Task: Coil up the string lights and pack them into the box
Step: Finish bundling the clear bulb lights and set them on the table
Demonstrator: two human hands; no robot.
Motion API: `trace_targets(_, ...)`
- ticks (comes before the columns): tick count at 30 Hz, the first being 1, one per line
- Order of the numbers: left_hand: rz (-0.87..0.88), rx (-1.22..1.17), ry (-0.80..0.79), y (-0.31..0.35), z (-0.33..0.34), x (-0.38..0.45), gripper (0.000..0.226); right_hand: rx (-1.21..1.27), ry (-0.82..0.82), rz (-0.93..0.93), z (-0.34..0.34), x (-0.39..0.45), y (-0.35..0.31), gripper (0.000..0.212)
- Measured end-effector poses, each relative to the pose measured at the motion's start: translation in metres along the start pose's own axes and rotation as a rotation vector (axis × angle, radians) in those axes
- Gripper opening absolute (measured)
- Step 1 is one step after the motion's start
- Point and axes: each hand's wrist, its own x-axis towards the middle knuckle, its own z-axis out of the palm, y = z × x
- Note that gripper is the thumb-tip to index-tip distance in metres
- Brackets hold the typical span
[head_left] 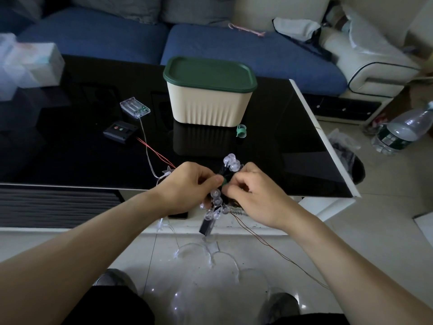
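Bunching clear-bulbed string lights (pixel 216 202), hands (seemingly pinching)

The head camera looks forward and steeply down, close over the black table (pixel 293 137).

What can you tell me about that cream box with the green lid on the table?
The box is a cream, plastic-looking tub with vertically ribbed walls and rounded corners. A dark green lid sits closed on top. It stands upright on the glossy black table, which mirrors it. Neither hand touches it; a small green tie ring lies by its right corner.
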Motion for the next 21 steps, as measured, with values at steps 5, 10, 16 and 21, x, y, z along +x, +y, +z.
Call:
trace_targets(5,0.009,0.038,0.057,0.0,-0.001,0.003,0.029,0.046,0.087,-0.074,0.001,-0.006,-0.002,0.038)
trace_targets(10,-0.009,0.046,0.068,-0.004,0.001,0.005,0.027,0.201,0.162,0.009,0.0,-0.012,-0.002,0.032)
trace_targets(16,-0.022,-0.001,0.112,-0.007,0.001,0.009,0.028,0.512,0.087,0.198,0.007,-0.011,-0.003,0.027)
trace_targets(21,0.001,0.03,0.099,-0.009,0.004,0.011,0.026,0.617,0.06,0.216,0.004,-0.01,-0.004,0.012)
